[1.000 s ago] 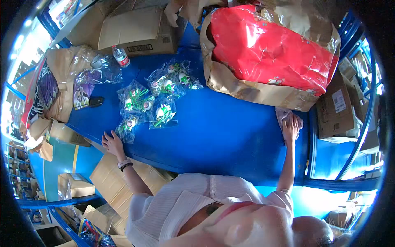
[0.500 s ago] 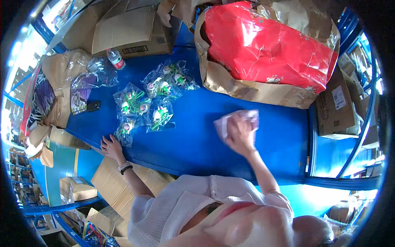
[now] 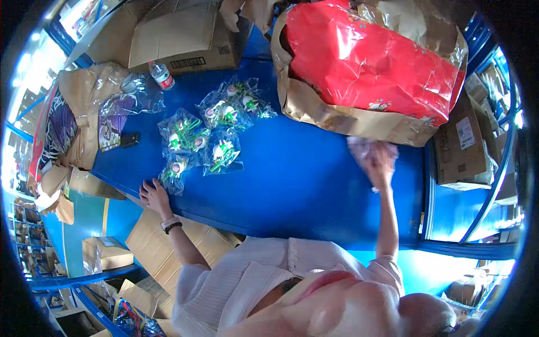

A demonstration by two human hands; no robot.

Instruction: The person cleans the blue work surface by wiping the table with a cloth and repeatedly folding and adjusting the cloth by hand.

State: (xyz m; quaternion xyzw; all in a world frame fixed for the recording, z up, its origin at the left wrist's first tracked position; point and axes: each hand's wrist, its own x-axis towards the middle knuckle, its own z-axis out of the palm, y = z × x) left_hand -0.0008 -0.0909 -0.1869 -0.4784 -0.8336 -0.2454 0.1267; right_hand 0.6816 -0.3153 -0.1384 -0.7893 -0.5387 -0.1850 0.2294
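1. Head view: left hand [image 3: 152, 194], fingers spread, holds nothing at the edge of the blue surface [image 3: 281, 185], by a clear bag [image 3: 176, 168].
2. Crumpled cloth [image 3: 357, 149] pokes out around the right hand [image 3: 380, 167], the nearer hand, mostly leftward.
3. Right hand covers the cloth; blur hides its grip.

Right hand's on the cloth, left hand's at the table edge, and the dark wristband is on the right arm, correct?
Not quite: the head view shows the dark wristband on the left arm. The rest holds: right hand on the cloth, left hand at the edge of the table.
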